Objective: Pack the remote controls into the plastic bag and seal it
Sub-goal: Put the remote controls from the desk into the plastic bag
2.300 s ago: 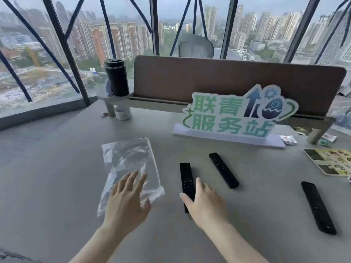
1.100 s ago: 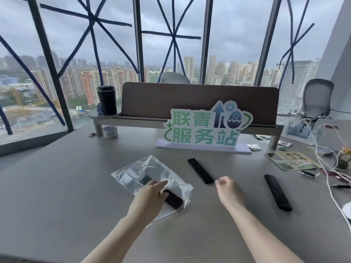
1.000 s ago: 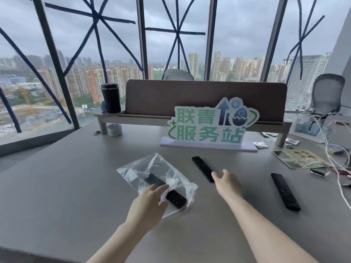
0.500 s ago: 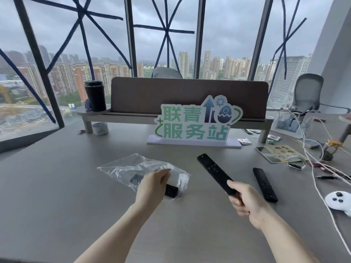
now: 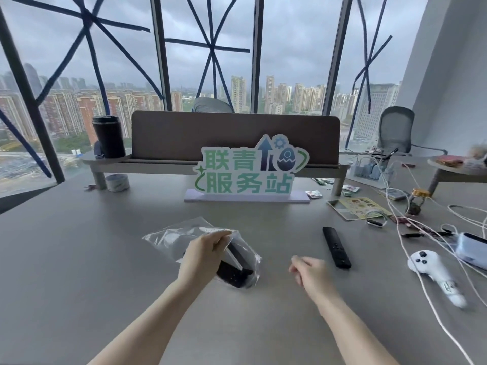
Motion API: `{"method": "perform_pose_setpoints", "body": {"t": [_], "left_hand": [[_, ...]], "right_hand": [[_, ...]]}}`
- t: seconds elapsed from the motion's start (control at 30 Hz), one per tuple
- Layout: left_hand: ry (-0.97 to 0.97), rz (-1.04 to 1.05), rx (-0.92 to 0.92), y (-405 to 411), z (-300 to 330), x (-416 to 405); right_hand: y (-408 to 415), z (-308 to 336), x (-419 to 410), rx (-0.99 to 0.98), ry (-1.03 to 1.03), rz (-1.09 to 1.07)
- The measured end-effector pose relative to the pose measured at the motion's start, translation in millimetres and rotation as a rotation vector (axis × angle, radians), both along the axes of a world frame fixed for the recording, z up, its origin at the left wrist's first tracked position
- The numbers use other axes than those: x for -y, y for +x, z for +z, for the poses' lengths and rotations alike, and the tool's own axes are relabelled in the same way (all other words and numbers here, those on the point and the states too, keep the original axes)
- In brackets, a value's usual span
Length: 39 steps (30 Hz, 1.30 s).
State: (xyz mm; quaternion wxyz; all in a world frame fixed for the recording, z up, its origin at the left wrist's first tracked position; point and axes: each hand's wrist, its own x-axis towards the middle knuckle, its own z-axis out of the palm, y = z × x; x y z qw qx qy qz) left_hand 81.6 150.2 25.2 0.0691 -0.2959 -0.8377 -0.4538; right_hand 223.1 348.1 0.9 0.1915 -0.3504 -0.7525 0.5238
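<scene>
A clear plastic bag point(image 5: 171, 237) lies on the grey table, its mouth toward the right. My left hand point(image 5: 204, 255) pinches the upper edge of that mouth and holds it up. Two black remote controls point(image 5: 235, 272) lie inside the bag, their near ends showing at the opening. A third black remote point(image 5: 336, 247) lies flat on the table to the right, apart from both hands. My right hand point(image 5: 311, 272) hovers between the bag and that remote, fingers loosely curled, holding nothing.
A green and white sign point(image 5: 250, 171) stands behind the bag, in front of a brown shelf riser point(image 5: 234, 138) with a black tumbler point(image 5: 108, 137). At the right lie white cables point(image 5: 432, 248), a white game controller point(image 5: 432, 270), a leaflet point(image 5: 358, 208) and small items.
My right hand held the second remote in the air half a second ago; that remote is now inside the bag and the hand has drawn back empty. My left hand kept hold of the bag.
</scene>
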Motion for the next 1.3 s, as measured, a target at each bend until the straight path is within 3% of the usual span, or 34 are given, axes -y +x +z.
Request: {"method": "perform_pose_setpoints", "body": {"t": [0.17,0.3,0.4,0.5,0.67,0.8,0.9,1.03,1.2,1.3], "left_hand": [[-0.033,0.034,0.009,8,-19,16],[-0.070,0.056,0.001,14,-28,22],[-0.111,0.061,0.001,17,-32,26],[-0.105,0.067,0.005,17,-33,31],[-0.013,0.095,0.046,7,-24,29],[0.003,0.086,0.039,8,-14,22],[0.002,0.079,0.039,14,-11,26],[-0.006,0.082,-0.004,17,-8,39],[0.013,0.082,-0.020,17,-9,57],[-0.069,0.095,-0.024,16,-18,64]], "right_hand": [[28,-6,-75,0.237,0.317,-0.412],[19,-5,-101,0.475,0.357,-0.348],[5,-5,-106,0.546,0.360,-0.251],[2,-6,-106,0.468,0.222,-0.147],[42,19,-62,0.022,-0.452,0.087],[63,39,-2,0.050,-0.582,0.402],[39,34,41,0.134,-0.505,0.511],[-8,26,93,0.045,-0.429,0.499],[-17,15,97,0.001,0.101,0.146],[-17,9,89,0.100,0.229,0.198]]}}
